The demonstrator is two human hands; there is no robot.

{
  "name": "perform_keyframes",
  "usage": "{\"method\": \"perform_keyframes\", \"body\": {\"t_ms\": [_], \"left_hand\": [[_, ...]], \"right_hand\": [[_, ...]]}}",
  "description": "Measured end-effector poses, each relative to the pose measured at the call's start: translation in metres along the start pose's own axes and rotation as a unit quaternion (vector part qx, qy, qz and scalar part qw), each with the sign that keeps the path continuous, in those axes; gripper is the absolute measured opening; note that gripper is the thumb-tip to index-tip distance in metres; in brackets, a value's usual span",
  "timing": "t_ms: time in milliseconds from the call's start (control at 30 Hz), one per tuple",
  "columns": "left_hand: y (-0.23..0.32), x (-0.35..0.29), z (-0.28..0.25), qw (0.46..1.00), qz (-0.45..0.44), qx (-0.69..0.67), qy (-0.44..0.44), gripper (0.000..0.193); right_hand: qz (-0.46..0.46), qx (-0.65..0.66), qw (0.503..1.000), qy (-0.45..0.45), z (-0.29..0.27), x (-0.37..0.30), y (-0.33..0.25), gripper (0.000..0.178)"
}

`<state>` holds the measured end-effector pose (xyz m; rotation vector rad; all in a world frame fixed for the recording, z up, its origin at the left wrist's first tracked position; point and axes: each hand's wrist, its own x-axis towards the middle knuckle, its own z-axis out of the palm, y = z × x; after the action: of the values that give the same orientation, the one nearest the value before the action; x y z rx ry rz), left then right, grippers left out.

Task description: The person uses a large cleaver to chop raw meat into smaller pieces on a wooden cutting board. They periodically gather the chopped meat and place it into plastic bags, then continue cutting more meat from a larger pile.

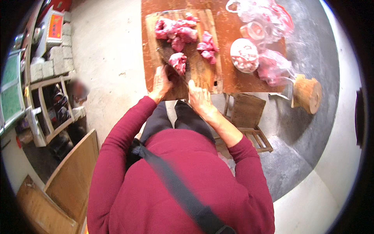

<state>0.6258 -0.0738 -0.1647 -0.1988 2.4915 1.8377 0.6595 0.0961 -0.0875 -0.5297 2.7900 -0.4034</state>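
A worn wooden cutting board (208,23) lies on the brown table in front of me. On it are a large heap of raw red meat (176,31), a smaller pile of pieces (208,47) to its right, and one separate chunk of meat (178,62) nearer to me. My right hand (200,100) grips a dark knife (180,75) at the board's near edge; its blade slants away to the left, beside the separate chunk. My left hand (160,82) rests at the board's near left corner, fingers apart and holding nothing visible, close to the blade.
Right of the board stand a round white container (244,55) of pale pieces and several plastic bags (269,17). A wooden stump (307,93) is beyond the table's right corner. A wooden chair (247,111) sits below the table edge. Shelving (50,109) stands at left.
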Motion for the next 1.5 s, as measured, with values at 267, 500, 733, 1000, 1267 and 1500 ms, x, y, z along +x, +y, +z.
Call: {"method": "perform_keyframes", "body": {"t_ms": [267, 500, 733, 1000, 1267, 1500], "left_hand": [[0.008, -0.012, 0.008, 0.976, 0.089, 0.196, -0.026, 0.027], [0.008, -0.002, -0.004, 0.979, 0.070, 0.194, 0.001, 0.024], [0.005, -0.002, -0.005, 0.970, 0.122, 0.211, 0.002, 0.018], [0.004, -0.004, -0.006, 0.948, 0.133, 0.289, -0.020, 0.030], [-0.007, -0.002, -0.003, 0.961, 0.136, 0.237, -0.037, 0.022], [0.002, 0.002, -0.006, 0.955, 0.168, 0.243, -0.033, 0.023]], "right_hand": [[0.053, 0.079, 0.994, -0.062, -0.019, 0.006, 0.001, 0.020], [0.025, 0.092, 0.995, -0.040, -0.012, 0.032, -0.006, 0.015], [0.058, 0.150, 0.983, 0.087, -0.024, -0.017, 0.022, 0.011], [0.063, 0.112, 0.990, -0.060, -0.020, -0.049, 0.013, 0.010], [0.044, 0.077, 0.994, -0.062, -0.015, -0.007, 0.000, 0.024], [0.037, 0.063, 0.997, -0.028, -0.008, 0.052, -0.023, 0.030]]}}
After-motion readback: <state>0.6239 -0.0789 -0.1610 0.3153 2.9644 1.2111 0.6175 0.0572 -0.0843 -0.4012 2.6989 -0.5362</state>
